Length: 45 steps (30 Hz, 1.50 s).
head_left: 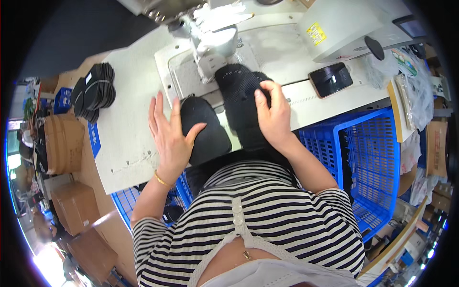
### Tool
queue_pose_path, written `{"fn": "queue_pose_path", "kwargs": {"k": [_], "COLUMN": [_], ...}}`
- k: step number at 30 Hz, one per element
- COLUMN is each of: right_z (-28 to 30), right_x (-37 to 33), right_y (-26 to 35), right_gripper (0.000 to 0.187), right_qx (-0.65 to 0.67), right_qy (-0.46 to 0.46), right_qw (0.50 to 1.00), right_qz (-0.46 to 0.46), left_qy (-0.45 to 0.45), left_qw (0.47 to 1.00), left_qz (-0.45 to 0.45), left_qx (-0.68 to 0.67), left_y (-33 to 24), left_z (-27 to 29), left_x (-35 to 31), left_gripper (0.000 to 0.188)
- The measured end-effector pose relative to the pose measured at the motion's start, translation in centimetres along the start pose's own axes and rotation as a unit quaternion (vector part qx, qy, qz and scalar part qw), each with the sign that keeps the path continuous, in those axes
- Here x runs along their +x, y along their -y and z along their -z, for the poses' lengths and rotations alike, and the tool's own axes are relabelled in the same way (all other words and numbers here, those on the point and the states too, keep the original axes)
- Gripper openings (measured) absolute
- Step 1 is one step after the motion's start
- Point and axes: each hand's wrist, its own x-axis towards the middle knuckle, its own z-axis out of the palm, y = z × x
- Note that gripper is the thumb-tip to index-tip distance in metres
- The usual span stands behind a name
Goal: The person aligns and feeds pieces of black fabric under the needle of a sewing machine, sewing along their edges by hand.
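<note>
Head view: two bare hands work at one white table [122, 143], beneath one sewing machine [344, 24]. Two large black pieces with rounded ends lie between the hands. The left piece [204, 129] rests at the table's near edge, its rounded end away from the person. The right piece [236, 98] reaches further in, its far end just beside the machine's foot; a second dark layer shows at its right edge.

The left hand [171, 138] has a slack grip, fingers spread and holding nothing, its thumb lying over the left piece. The right hand [276, 117] has its grip closed on the right piece, thumb and bent forefinger at its right edge. One bracelet [164, 180] circles the left wrist.

Toward the table's left edge sit two bundles [99, 86] of smaller black pieces (packed too tightly to count). One phone [331, 80] lies right of the right hand, dark screen up. Two blue baskets [368, 172] stand lower, one on each side of the person. Beyond the table on the left, at least three cartons [74, 205] can be counted.
</note>
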Motion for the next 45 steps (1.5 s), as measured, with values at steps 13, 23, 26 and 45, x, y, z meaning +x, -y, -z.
{"fn": "queue_pose_path", "kwargs": {"k": [13, 23, 26, 45], "right_z": [-0.1, 1.7, 1.9, 0.0], "right_x": [4.3, 1.2, 1.7, 8.7], "right_y": [8.4, 7.9, 7.7, 8.5], "right_gripper": [0.019, 0.009, 0.012, 0.021], "right_qx": [0.408, 0.35, 0.337, 0.421], "right_qy": [0.215, 0.177, 0.213, 0.247], "right_qw": [0.885, 0.914, 0.912, 0.839], "right_qz": [-0.072, -0.104, -0.099, -0.241], "left_qy": [-0.002, -0.098, -0.079, 0.068], "left_qw": [0.662, 0.606, 0.595, 0.734], "left_qz": [0.238, 0.222, 0.236, 0.181], "left_qx": [-0.711, -0.757, -0.764, -0.651], "left_y": [-1.1, 0.5, 1.2, 4.5], "left_z": [4.0, 3.6, 3.5, 4.4], "left_x": [3.9, 3.7, 4.1, 16.9], "left_gripper": [0.028, 0.027, 0.028, 0.022]}}
